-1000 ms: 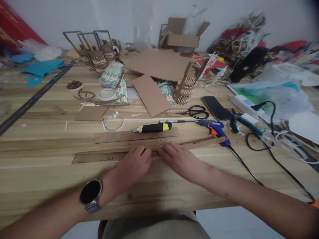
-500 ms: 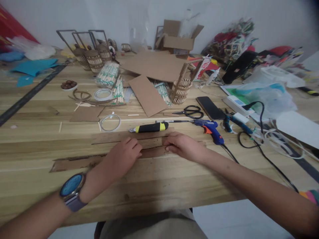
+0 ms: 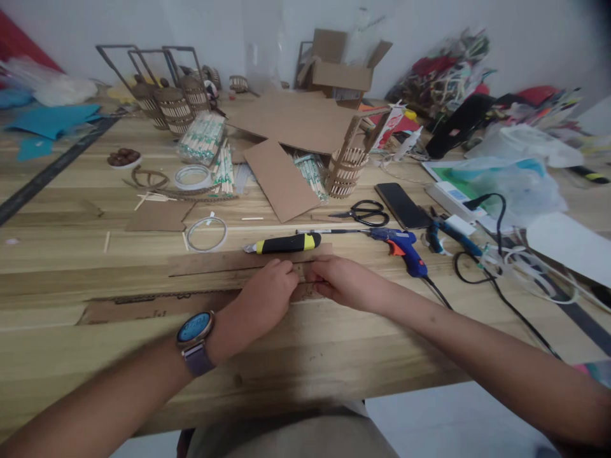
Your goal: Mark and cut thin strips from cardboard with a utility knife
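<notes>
A long printed cardboard strip (image 3: pixel 153 306) lies along the front of the table, passing under my left hand (image 3: pixel 265 296). My left hand, with a smartwatch on its wrist, is closed, its fingertips pinching the narrow cardboard near the middle. Just to its right, my right hand (image 3: pixel 341 280) has curled fingers on the same cardboard, thumb and index together. The fingertips of both hands partly hide the piece. Behind them lies a second cardboard strip (image 3: pixel 205 262). On its far side rests a yellow and black utility knife (image 3: pixel 286 244), blade pointing left.
A blue glue gun (image 3: pixel 401 242), black scissors (image 3: pixel 367 214) and a phone (image 3: pixel 401 205) lie right of centre. A tape roll (image 3: pixel 207 248) sits to the left. Farther back are a stick bucket (image 3: pixel 347 172), a cardboard panel (image 3: pixel 281 181) and bundled sticks (image 3: pixel 203 137). Cables run at right.
My left hand has slid right along the cardboard, close to my right hand. My right hand has barely moved. The view has shifted slightly.
</notes>
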`<state>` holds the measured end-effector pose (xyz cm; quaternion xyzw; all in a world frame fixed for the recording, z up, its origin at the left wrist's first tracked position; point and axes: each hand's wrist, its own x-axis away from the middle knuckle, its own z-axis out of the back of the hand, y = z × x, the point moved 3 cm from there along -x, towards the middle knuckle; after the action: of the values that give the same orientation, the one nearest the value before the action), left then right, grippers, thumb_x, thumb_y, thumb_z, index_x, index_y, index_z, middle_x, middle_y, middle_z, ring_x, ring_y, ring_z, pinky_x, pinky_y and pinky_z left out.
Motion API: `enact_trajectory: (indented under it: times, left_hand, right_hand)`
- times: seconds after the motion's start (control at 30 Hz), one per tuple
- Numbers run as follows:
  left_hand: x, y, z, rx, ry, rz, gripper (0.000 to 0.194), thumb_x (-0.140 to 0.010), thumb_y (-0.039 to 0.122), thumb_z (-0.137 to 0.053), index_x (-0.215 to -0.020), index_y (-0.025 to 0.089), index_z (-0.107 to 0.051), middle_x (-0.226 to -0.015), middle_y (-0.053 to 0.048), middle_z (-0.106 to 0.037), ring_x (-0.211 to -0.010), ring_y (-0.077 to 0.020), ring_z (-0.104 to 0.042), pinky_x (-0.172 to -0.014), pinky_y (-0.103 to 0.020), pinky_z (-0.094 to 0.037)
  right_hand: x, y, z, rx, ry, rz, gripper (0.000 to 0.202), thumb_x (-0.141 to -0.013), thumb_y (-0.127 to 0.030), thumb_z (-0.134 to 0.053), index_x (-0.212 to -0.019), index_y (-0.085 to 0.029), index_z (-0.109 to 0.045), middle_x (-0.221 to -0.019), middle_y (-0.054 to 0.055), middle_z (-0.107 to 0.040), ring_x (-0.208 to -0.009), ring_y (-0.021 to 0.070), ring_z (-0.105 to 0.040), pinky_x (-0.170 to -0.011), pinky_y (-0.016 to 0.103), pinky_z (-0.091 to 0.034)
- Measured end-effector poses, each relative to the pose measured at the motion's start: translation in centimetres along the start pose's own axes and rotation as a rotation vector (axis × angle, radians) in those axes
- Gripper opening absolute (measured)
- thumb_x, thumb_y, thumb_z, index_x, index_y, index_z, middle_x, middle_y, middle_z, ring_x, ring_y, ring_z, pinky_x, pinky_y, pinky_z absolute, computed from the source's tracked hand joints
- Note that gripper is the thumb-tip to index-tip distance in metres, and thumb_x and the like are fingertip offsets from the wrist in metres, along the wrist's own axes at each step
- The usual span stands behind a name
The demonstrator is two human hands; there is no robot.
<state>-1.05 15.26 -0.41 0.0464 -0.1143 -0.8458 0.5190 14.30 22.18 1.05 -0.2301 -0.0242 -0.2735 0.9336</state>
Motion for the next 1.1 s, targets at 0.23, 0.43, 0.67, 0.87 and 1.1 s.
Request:
enact_trajectory:
  times: [0.23,0.43,0.67,0.87,1.1]
  left_hand:
    - [1.5,2.3,-1.1,-0.231,0.049,-0.148,0.026,-0.097,0.002,-0.042,-0.094,0.014,-0.065,-0.094,-0.01,-0.063,-0.087,-0.0254,-0.056,-0.073,-0.039,-0.048]
    - [3.1,3.4,-1.6,-0.416,0.115,-0.239,0.024,-0.092,0.001,-0.049,-0.1,0.012,-0.069,-0.096,-0.011,-0.065,-0.085,-0.0252,-0.057,-0.068,-0.037,-0.049]
    - [2.0,3.5,-1.0,-0.428,0.087,-0.207,0.028,-0.093,0.002,-0.052,-0.116,0.009,-0.066,-0.102,-0.011,-0.067,-0.085,-0.0229,-0.059,-0.069,-0.035,-0.05]
    - [1.6,3.5,-1.1,-0.441,0.127,-0.23,0.028,-0.092,0.003,-0.053,-0.116,0.009,-0.066,-0.097,-0.011,-0.068,-0.083,-0.0235,-0.06,-0.063,-0.034,-0.049]
    - [2.2,3.3,-1.0,-0.464,0.18,-0.231,0.031,-0.091,0.005,-0.057,-0.121,0.007,-0.065,-0.093,-0.011,-0.07,-0.083,-0.0238,-0.062,-0.065,-0.034,-0.051]
  right_hand:
    - [2.4,-2.6,-2.4,0.462,0.149,0.133,0.017,-0.092,-0.006,-0.053,-0.091,-0.016,-0.066,-0.085,0.008,-0.063,-0.082,0.0231,-0.058,-0.069,0.033,-0.046]
    - [5.0,-2.6,-3.7,0.496,0.24,0.224,0.028,-0.097,-0.01,-0.049,-0.12,-0.013,-0.065,-0.096,0.011,-0.067,-0.091,0.0246,-0.06,-0.077,0.036,-0.053]
    - [7.4,3.6,0.2,0.13,0.276,0.176,0.027,-0.102,-0.018,-0.046,-0.111,-0.016,-0.071,-0.099,0.011,-0.07,-0.094,0.0211,-0.066,-0.08,0.032,-0.056]
    - [9.5,5.6,-0.3,0.264,0.321,0.178,0.027,-0.103,-0.028,-0.05,-0.111,-0.018,-0.073,-0.095,0.011,-0.073,-0.091,0.023,-0.067,-0.08,0.036,-0.055]
    - [11.5,5.5,-0.6,0.425,0.389,0.239,0.03,-0.105,-0.02,-0.043,-0.117,-0.017,-0.071,-0.097,0.009,-0.075,-0.09,0.0206,-0.069,-0.079,0.034,-0.057]
